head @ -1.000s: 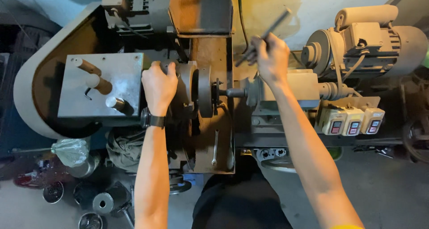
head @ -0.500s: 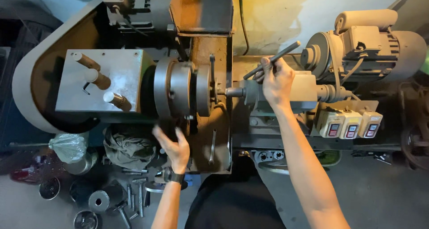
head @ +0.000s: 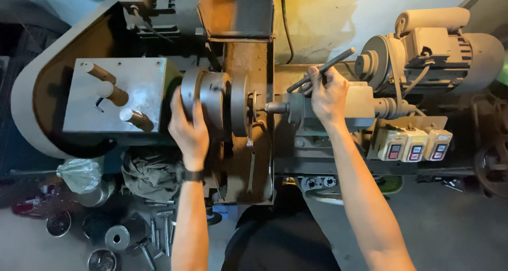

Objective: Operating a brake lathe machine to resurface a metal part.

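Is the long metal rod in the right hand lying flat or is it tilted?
Tilted. The metal rod slants up to the right from the right hand, which grips its lower end.

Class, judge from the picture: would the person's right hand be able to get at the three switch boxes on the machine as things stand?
Probably yes. The right hand grips a metal lever, and the switch boxes sit just beside that forearm with nothing covering them. It would have to release the lever first.

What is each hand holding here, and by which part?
The left hand grips the round metal chuck by its outer rim. The right hand is closed around the lower part of a dark metal lever.
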